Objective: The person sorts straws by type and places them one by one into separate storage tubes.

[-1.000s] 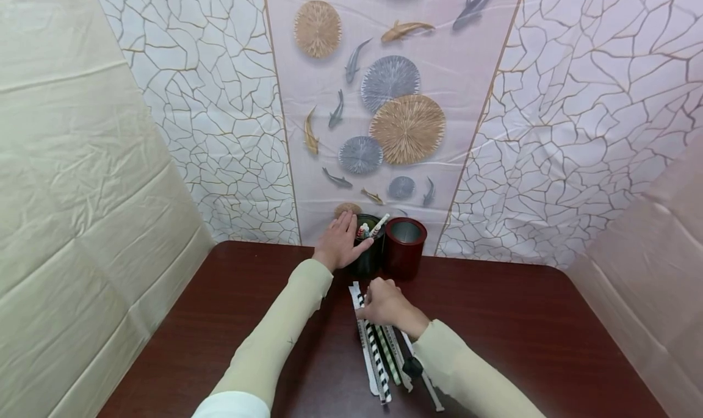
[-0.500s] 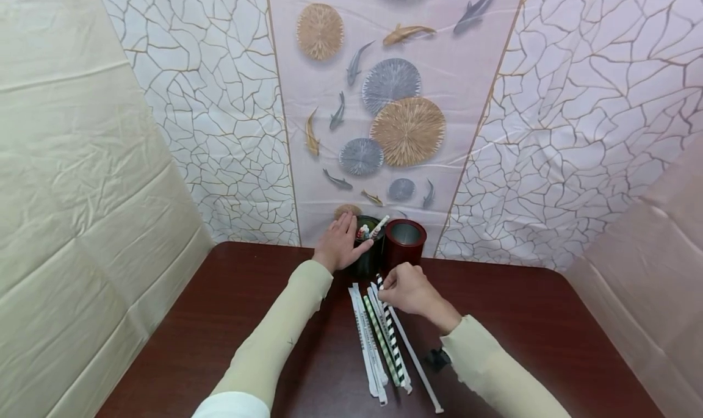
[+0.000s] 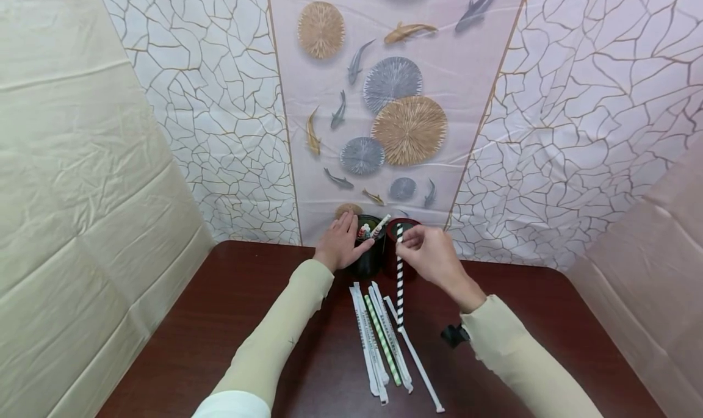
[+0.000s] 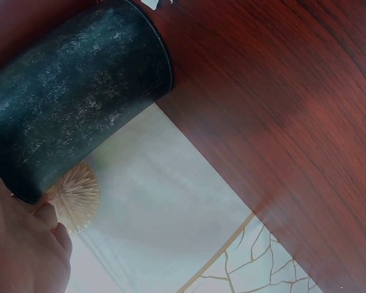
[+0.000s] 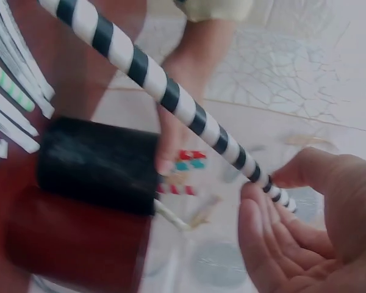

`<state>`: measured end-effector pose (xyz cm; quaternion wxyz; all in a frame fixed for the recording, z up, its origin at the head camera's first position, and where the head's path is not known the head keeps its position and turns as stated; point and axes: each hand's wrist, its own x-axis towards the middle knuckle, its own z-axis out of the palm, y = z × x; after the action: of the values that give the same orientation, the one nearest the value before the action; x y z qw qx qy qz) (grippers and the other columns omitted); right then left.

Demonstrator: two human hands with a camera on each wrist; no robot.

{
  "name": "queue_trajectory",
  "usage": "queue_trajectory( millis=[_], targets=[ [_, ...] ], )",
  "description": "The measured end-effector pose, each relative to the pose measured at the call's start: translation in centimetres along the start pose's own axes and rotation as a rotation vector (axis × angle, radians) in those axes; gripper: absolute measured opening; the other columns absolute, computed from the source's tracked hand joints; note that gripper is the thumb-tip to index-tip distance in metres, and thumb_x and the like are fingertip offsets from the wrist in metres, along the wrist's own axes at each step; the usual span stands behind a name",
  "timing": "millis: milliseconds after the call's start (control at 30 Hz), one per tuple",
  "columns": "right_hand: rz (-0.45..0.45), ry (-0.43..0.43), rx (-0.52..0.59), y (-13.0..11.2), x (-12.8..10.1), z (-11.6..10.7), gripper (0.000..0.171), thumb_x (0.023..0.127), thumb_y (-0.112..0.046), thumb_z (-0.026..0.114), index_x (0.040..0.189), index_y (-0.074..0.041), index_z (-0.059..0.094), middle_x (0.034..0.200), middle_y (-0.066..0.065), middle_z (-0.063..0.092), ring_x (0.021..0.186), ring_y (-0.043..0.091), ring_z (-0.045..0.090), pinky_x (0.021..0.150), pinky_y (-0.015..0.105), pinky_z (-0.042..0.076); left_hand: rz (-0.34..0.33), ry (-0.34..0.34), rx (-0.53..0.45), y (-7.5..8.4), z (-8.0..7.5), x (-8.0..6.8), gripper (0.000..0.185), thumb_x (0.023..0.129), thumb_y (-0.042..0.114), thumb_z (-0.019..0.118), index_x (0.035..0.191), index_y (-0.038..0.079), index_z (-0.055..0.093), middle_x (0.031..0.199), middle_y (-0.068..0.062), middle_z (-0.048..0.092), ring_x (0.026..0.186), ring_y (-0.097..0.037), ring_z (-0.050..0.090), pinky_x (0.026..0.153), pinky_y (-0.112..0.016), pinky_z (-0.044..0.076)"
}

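Observation:
My left hand (image 3: pixel 342 242) holds the black cup (image 3: pixel 369 258) at the back of the table, thumb on its front and fingers round its far side. The cup (image 4: pixel 79 104) has a few straws (image 3: pixel 378 226) standing in it. With its fingertips my right hand (image 3: pixel 431 254) pinches the top of a black-and-white striped straw (image 3: pixel 400 281). That straw (image 5: pixel 171 91) hangs nearly upright in front of the red cup (image 3: pixel 390 260), its lower end just above the table. The pinching fingers (image 5: pixel 274 183) show in the right wrist view, with the black cup (image 5: pixel 97 165) behind.
Several wrapped and striped straws (image 3: pixel 379 338) lie side by side on the dark wooden table (image 3: pixel 219 320) in front of the cups. Patterned sheets wall the table at the back and on both sides. The red cup (image 5: pixel 73 244) stands right beside the black one.
My right hand has lifted the black-and-white straw off the pile, swung it upright and carried it back towards the cups. The left hand has stayed on the black cup.

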<state>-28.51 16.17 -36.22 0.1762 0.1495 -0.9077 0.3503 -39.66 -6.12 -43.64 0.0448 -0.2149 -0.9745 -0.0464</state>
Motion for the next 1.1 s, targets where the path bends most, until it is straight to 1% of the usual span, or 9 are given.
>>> queue_trajectory(
  millis=[133, 333, 400, 533, 700, 767, 867, 967, 1100],
  targets=[
    [-0.075, 0.127, 0.022, -1.0, 1.3, -1.3, 0.011, 0.088, -0.01, 0.074, 0.094, 0.0, 0.078, 0.086, 0.013, 0.08, 0.075, 0.023, 0.077, 0.069, 0.026, 0.062, 0.0, -0.007, -0.01, 0.0, 0.0, 0.1, 0.092, 0.108, 0.071, 0.023, 0.17, 0.004, 0.015, 0.179, -0.015, 0.009, 0.168, -0.027, 0.008, 0.137, -0.041, 0.015],
    [-0.171, 0.259, 0.075, -3.0, 3.0, -3.0, 0.015, 0.09, -0.008, 0.077, 0.099, 0.004, 0.077, 0.087, 0.017, 0.08, 0.075, 0.027, 0.078, 0.066, 0.008, 0.055, 0.0, -0.008, -0.004, 0.0, 0.1, 0.2, 0.092, 0.108, 0.071, 0.023, 0.169, 0.004, 0.015, 0.179, -0.016, 0.01, 0.167, -0.028, 0.009, 0.137, -0.041, 0.015],
    [-0.203, 0.296, 0.08, -3.7, 3.6, -3.5, 0.015, 0.091, -0.009, 0.076, 0.1, 0.004, 0.077, 0.087, 0.017, 0.079, 0.075, 0.027, 0.078, 0.066, 0.005, 0.053, 0.0, -0.009, -0.003, -0.1, 0.1, 0.3, 0.092, 0.108, 0.071, 0.023, 0.169, 0.003, 0.015, 0.179, -0.016, 0.01, 0.167, -0.028, 0.009, 0.137, -0.041, 0.015],
    [-0.27, 0.36, 0.075, -4.7, 4.6, -4.2, 0.016, 0.093, -0.01, 0.076, 0.1, 0.004, 0.077, 0.087, 0.016, 0.08, 0.073, 0.026, 0.077, 0.066, 0.003, 0.052, -0.001, -0.012, -0.003, -0.1, 0.1, 0.4, 0.092, 0.108, 0.072, 0.022, 0.17, 0.004, 0.015, 0.179, -0.015, 0.009, 0.168, -0.027, 0.009, 0.137, -0.041, 0.015],
    [-0.343, 0.422, 0.093, -5.5, 5.7, -4.6, 0.017, 0.093, -0.009, 0.076, 0.102, 0.006, 0.075, 0.088, 0.017, 0.08, 0.075, 0.028, 0.078, 0.069, 0.016, 0.06, -0.002, -0.014, 0.002, -0.1, 0.1, 0.4, 0.093, 0.107, 0.073, 0.021, 0.17, 0.004, 0.014, 0.179, -0.015, 0.009, 0.168, -0.027, 0.009, 0.137, -0.041, 0.015],
    [-0.373, 0.443, 0.111, -5.7, 6.1, -4.6, 0.016, 0.093, -0.008, 0.076, 0.101, 0.006, 0.074, 0.088, 0.017, 0.08, 0.075, 0.028, 0.078, 0.07, 0.023, 0.062, -0.003, -0.017, 0.006, -0.1, 0.1, 0.4, 0.093, 0.107, 0.073, 0.02, 0.17, 0.004, 0.015, 0.179, -0.015, 0.009, 0.168, -0.027, 0.009, 0.137, -0.041, 0.015],
    [-0.409, 0.473, 0.136, -5.8, 6.7, -4.3, 0.016, 0.092, -0.006, 0.077, 0.101, 0.007, 0.074, 0.088, 0.018, 0.08, 0.076, 0.028, 0.079, 0.072, 0.026, 0.063, -0.004, -0.023, 0.015, -0.1, 0.1, 0.4, 0.093, 0.107, 0.073, 0.019, 0.17, 0.004, 0.014, 0.179, -0.015, 0.009, 0.168, -0.027, 0.009, 0.137, -0.041, 0.015],
    [-0.438, 0.496, 0.127, -5.8, 7.2, -4.0, 0.016, 0.092, -0.007, 0.077, 0.101, 0.007, 0.074, 0.089, 0.018, 0.08, 0.076, 0.029, 0.079, 0.072, 0.031, 0.065, -0.005, -0.019, 0.013, 0.0, 0.1, 0.3, 0.093, 0.107, 0.073, 0.02, 0.17, 0.004, 0.015, 0.179, -0.015, 0.01, 0.167, -0.028, 0.01, 0.136, -0.041, 0.016],
    [-0.455, 0.513, 0.097, -5.6, 7.8, -3.3, 0.017, 0.093, -0.009, 0.077, 0.102, 0.006, 0.074, 0.089, 0.019, 0.08, 0.077, 0.031, 0.08, 0.072, 0.039, 0.066, -0.005, -0.008, 0.013, 0.1, 0.1, 0.2, 0.092, 0.108, 0.072, 0.021, 0.169, 0.004, 0.016, 0.179, -0.015, 0.012, 0.167, -0.028, 0.011, 0.136, -0.041, 0.017]
  ],
)
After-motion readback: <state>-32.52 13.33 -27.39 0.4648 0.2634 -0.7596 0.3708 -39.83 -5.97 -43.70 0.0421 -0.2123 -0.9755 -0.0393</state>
